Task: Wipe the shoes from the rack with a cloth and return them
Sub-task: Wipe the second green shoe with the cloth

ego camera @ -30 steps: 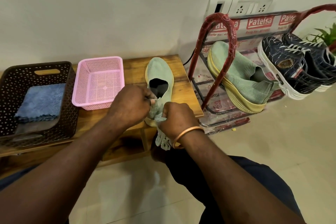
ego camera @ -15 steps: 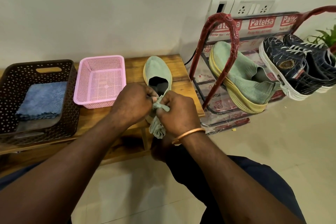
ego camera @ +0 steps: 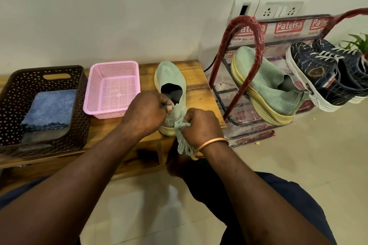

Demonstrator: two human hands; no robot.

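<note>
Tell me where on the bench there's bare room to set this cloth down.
Bare bench shows right of the shoe, up to the edge by the rack, and in front of the pink basket. That basket is empty. Crowded: the shoe's heel, where the left hand and the right hand, holding the cloth, work, and the left end, under the brown basket.

Dim warm light, soft focus (edges bowed)

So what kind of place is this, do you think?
Likely a home entryway or hallway: a shoe rack with shoes on it stands below a wall socket panel, beside a low wooden bench on a tiled floor.
</note>
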